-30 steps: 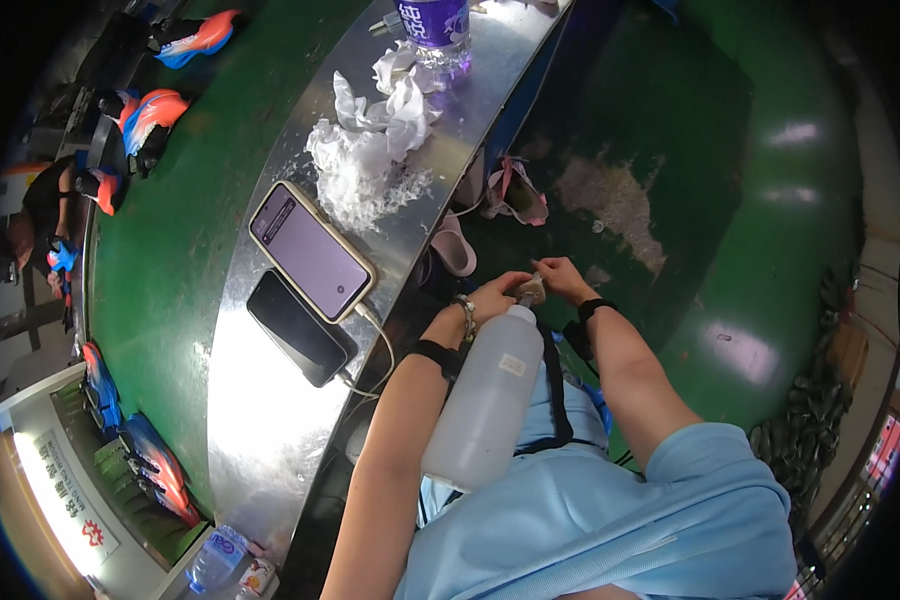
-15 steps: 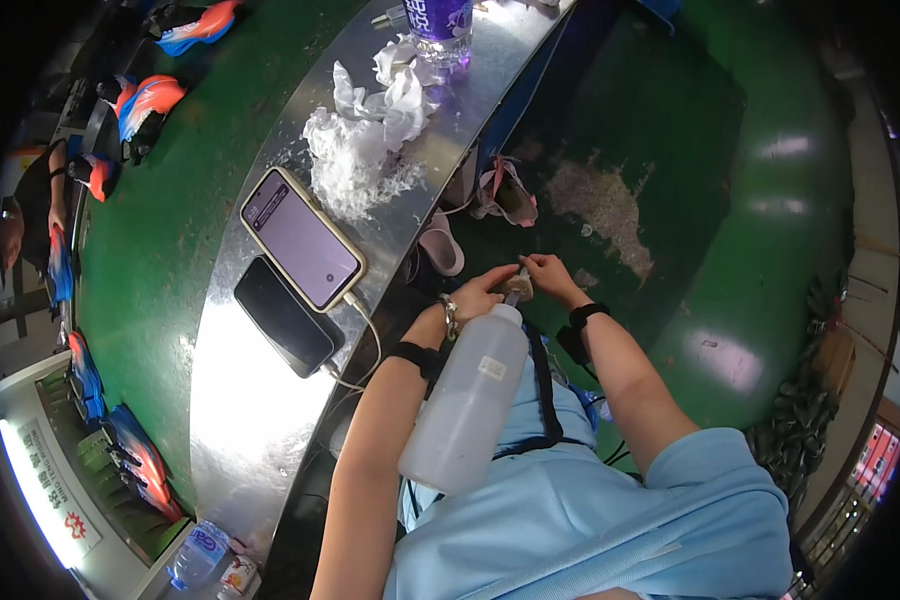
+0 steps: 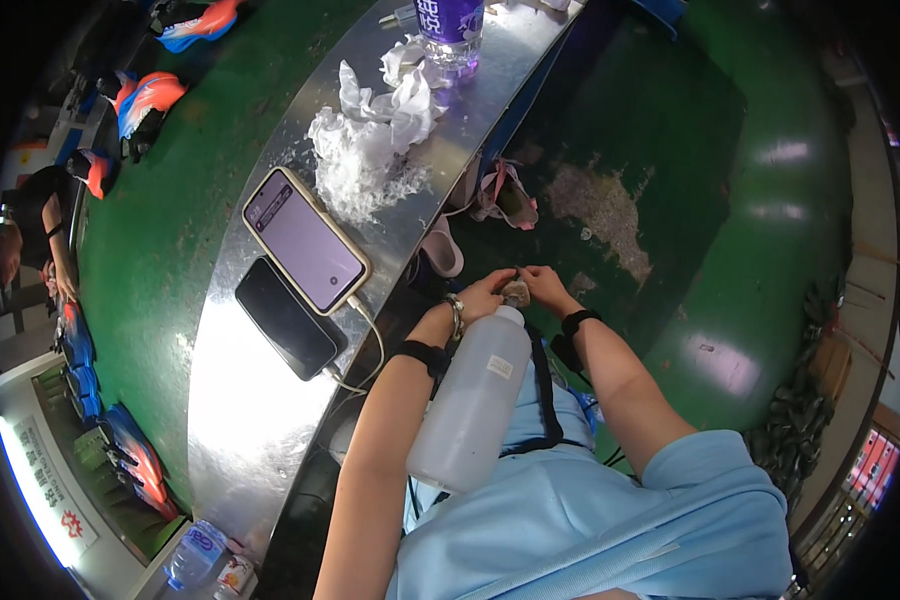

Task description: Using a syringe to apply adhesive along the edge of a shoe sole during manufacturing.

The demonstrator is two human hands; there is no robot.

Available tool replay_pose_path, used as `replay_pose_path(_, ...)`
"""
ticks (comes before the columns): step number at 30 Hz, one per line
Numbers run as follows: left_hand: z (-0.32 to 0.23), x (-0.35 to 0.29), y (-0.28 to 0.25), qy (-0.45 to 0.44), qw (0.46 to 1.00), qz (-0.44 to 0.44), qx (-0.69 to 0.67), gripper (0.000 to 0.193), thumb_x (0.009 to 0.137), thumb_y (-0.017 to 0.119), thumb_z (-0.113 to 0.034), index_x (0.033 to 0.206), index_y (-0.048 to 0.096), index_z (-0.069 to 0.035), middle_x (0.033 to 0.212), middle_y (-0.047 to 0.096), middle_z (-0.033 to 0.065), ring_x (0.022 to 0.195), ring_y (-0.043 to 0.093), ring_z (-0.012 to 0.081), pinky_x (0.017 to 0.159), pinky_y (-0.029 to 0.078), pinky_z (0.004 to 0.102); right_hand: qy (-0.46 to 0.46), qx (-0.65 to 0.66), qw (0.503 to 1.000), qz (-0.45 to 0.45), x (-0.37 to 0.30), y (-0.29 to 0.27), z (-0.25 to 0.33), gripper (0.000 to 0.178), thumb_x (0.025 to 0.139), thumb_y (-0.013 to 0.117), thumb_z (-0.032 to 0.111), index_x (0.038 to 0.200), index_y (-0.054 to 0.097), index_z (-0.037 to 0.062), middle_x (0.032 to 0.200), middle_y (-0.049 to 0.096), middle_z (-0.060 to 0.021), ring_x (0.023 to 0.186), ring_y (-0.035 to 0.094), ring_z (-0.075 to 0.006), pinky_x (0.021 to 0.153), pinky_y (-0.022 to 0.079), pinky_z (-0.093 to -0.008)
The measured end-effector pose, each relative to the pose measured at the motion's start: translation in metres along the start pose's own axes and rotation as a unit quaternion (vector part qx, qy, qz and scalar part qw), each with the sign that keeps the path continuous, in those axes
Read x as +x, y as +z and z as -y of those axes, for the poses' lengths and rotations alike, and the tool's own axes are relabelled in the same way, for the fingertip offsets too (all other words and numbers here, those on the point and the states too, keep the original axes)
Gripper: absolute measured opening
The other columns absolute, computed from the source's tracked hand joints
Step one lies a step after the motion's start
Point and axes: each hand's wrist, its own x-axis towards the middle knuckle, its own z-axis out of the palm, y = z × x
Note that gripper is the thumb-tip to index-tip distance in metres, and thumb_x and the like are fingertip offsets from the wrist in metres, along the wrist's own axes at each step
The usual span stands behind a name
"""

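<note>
My left hand (image 3: 482, 296) and my right hand (image 3: 547, 287) meet in front of my body, fingertips pinched close together. Something small and dark shows between the fingertips, too small to name. Just below it sits a small brownish piece (image 3: 516, 293), partly hidden by the left hand and the bottle. A large translucent white plastic bottle (image 3: 470, 405) with a small pale label lies slanted over my lap, its neck toward my hands. Neither hand visibly grips the bottle. A dark band circles each forearm or wrist, and a bracelet is on the left wrist.
Left of me runs a metal table (image 3: 235, 400) with a lit phone (image 3: 310, 240), a dark phone (image 3: 285, 318), cables, crumpled white tissue (image 3: 365, 150) and a purple-labelled bottle (image 3: 452, 35). Shoes (image 3: 510, 195) stand under it. At far left is another person's arm (image 3: 60, 245) near red-blue shoes.
My hands have drawn slightly closer together, still pinching. The white bottle appears shifted a little to the right. At far left, the other person's arm has moved down.
</note>
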Motion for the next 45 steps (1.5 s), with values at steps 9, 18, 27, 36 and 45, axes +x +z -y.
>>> replay_pose_path(9,-0.004,-0.001,-0.002,0.027,0.999,0.016,-0.015,0.063,0.078,0.039,0.010,0.136,0.022,-0.006,0.139,0.027,0.0104,0.130,0.024,0.0199,0.105,0.023,0.0309,0.001,-0.002,1.000,0.004,-0.003,-0.007,0.008,0.036,0.085,0.050,0.032,0.088,0.062,-0.0013,0.072,0.062,-0.0114,0.068,0.058,-0.0147,0.064,0.045,-0.0306)
replay_pose_path(18,-0.020,-0.012,0.000,0.075,0.996,0.053,-0.009,0.061,0.076,0.040,0.010,0.134,0.028,-0.007,0.138,0.030,0.0075,0.129,0.025,0.0173,0.104,0.022,0.0289,-0.015,0.057,0.997,-0.057,-0.006,-0.010,0.013,0.041,0.084,0.051,0.038,0.082,0.061,-0.0016,0.067,0.061,-0.0147,0.064,0.059,-0.0211,0.063,0.045,-0.0333)
replay_pose_path(27,-0.031,-0.021,0.000,0.130,0.991,0.030,0.029,0.057,0.079,0.044,0.008,0.132,0.032,-0.010,0.129,0.039,0.0065,0.121,0.036,0.0158,0.101,0.028,0.0279,-0.063,0.161,0.982,-0.081,-0.007,-0.014,0.025,0.040,0.085,0.053,0.036,0.071,0.058,-0.0008,0.052,0.045,-0.0028,0.052,0.038,-0.0085,0.048,0.032,-0.0287)
replay_pose_path(36,-0.026,-0.018,-0.001,0.101,0.994,0.026,0.043,0.057,0.078,0.043,0.009,0.131,0.035,-0.012,0.132,0.037,0.0045,0.123,0.033,0.0147,0.100,0.028,0.0272,-0.029,0.117,0.989,-0.089,-0.009,-0.009,0.021,0.039,0.083,0.054,0.036,0.073,0.059,-0.0011,0.055,0.052,-0.0096,0.054,0.046,-0.0131,0.053,0.039,-0.0314)
replay_pose_path(45,-0.026,-0.016,0.000,0.047,0.998,0.016,0.036,0.054,0.080,0.043,0.007,0.131,0.035,-0.010,0.129,0.040,0.0055,0.121,0.036,0.0159,0.099,0.030,0.0272,0.016,0.154,0.983,-0.098,-0.004,0.001,0.012,0.038,0.081,0.055,0.036,0.078,0.061,-0.0011,0.063,0.059,-0.0112,0.059,0.052,-0.0150,0.057,0.041,-0.0308)
